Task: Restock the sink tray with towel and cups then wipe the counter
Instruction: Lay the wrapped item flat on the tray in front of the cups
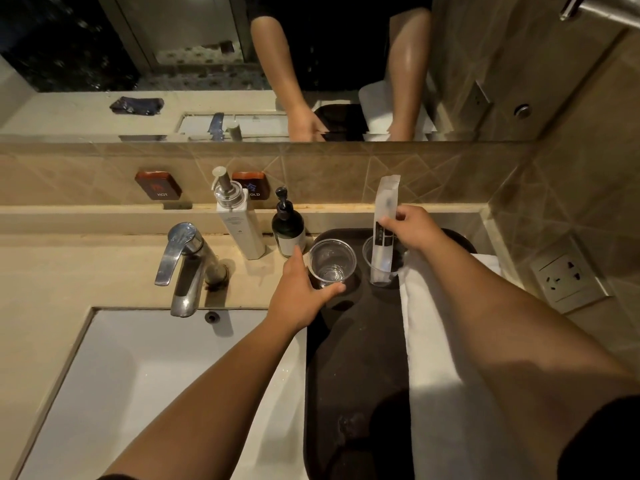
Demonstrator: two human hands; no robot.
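Note:
A dark tray [356,358] lies on the counter right of the sink. My left hand [298,289] grips a clear plastic cup [330,263] at the tray's far left corner. A second clear cup [381,263] stands beside it, with a long sealed packet [384,223] standing upright inside. My right hand [414,226] pinches that packet near its middle. A folded white towel [440,358] lies along the tray's right side, partly under my right forearm.
A chrome tap [185,265] stands over the white basin [145,386]. A white pump bottle [239,220] and a dark pump bottle [287,226] stand on the beige counter [69,271] left of the tray. A wall socket [568,275] sits at right; a mirror [207,64] above.

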